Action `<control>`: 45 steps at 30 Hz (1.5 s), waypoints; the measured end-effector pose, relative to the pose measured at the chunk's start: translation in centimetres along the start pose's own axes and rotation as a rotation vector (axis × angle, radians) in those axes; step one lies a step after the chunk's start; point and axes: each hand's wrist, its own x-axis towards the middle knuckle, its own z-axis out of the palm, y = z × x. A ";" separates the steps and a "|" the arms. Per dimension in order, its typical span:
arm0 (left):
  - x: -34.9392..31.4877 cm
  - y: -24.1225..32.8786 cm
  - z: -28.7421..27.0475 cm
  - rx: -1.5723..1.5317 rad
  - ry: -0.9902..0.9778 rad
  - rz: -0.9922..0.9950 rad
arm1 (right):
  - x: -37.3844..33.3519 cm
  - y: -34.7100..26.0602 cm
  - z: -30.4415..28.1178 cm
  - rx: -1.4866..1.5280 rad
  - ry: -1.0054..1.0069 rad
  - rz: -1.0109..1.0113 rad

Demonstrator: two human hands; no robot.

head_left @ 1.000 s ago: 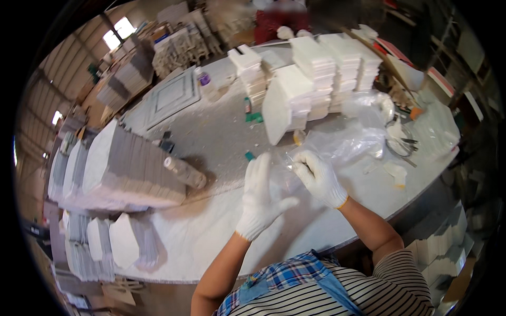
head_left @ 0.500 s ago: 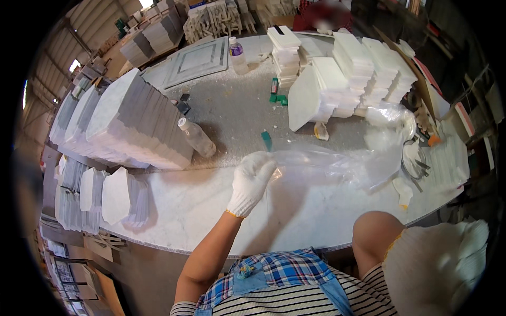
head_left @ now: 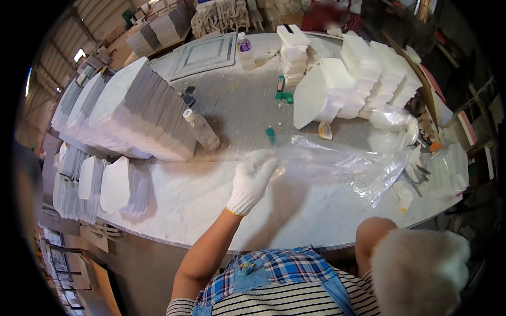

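My left hand (head_left: 254, 179), in a white knit glove, pinches one end of a clear plastic bag (head_left: 337, 164) above the pale marble slab in front of me. The rest of the bag stretches to the right, thin and wrinkled, with its far end near loose tools. My right hand (head_left: 421, 268), also gloved, is raised at the lower right close to my body and away from the bag. Motion smears its fingers, so I cannot see whether anything is in them. A small teal block (head_left: 270, 135) lies just beyond my left hand.
Stacks of white stone tiles (head_left: 142, 113) stand at the left, with more stacks (head_left: 337, 87) at the back right. A clear bottle (head_left: 201, 130) stands left of my left hand. Another bottle (head_left: 245, 50) is further back. A bundle of plastic (head_left: 392, 129) and scissors-like tools (head_left: 419, 169) lie right.
My right hand has moved left and slightly down. The bag's right part has shifted right and spread out. My left hand keeps its pinch, and the view has shifted slightly.
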 end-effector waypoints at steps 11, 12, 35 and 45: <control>3.2 5.7 -6.0 -0.211 0.201 0.152 | -19.6 10.9 5.2 -0.478 -1.060 0.479; 3.3 6.7 -6.3 -0.239 0.226 0.170 | -25.2 12.7 1.9 -0.349 -1.117 0.934; -1.5 6.0 -12.7 -0.332 0.347 0.151 | -10.4 16.2 6.7 -0.570 -0.602 0.705; -6.4 6.1 -16.2 -0.311 0.473 0.145 | -17.1 22.1 12.4 -0.208 -0.979 0.960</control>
